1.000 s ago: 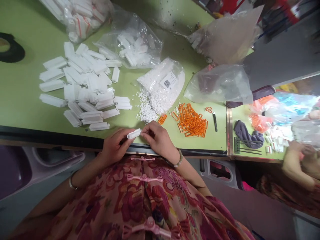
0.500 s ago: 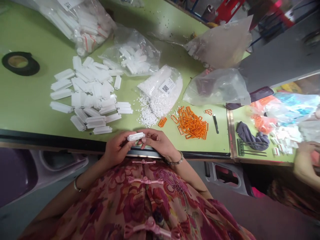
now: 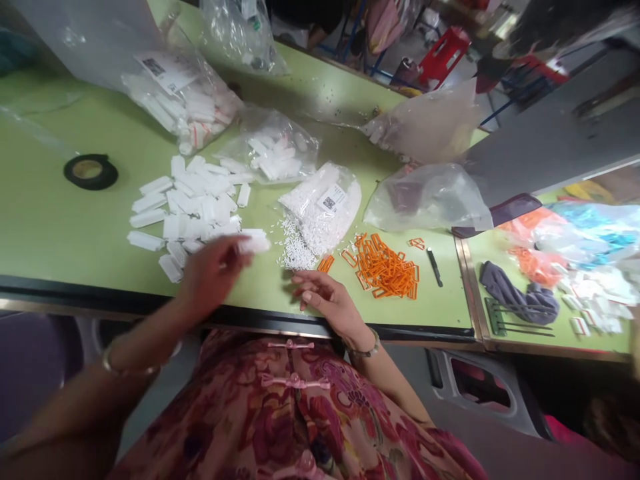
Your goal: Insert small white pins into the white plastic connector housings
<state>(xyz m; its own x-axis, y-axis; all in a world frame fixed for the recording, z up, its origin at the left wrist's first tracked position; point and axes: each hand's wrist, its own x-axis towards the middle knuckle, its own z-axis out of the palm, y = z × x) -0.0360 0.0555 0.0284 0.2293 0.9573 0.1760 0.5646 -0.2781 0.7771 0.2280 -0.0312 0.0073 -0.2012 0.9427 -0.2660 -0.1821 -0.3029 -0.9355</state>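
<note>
My left hand (image 3: pixel 213 270) is smeared by motion over the near right side of a heap of white plastic pieces (image 3: pixel 200 200). Its fingertips reach a small stack of white pieces (image 3: pixel 256 240); whether they grip one is unclear. My right hand (image 3: pixel 325 300) rests palm down near the table's front edge, fingers apart and slightly bent, holding nothing. Just beyond it lie tiny white parts (image 3: pixel 297 250), spilled beside a clear bag (image 3: pixel 325 203) full of them. Orange rectangular frames (image 3: pixel 387 267) form a pile to its right.
Black tape (image 3: pixel 91 171) lies at the left. More bags of white pieces (image 3: pixel 197 110) stand at the back. A dark cutter-like tool (image 3: pixel 435 267) lies right of the orange pile. On the adjoining table are a grey cloth (image 3: pixel 517 293), a green-based rack (image 3: pixel 495 317) and bags.
My hands have parted: the left moved left and forward to the white stack. The white piece held between them is no longer there. My right hand has opened, and the view has shifted.
</note>
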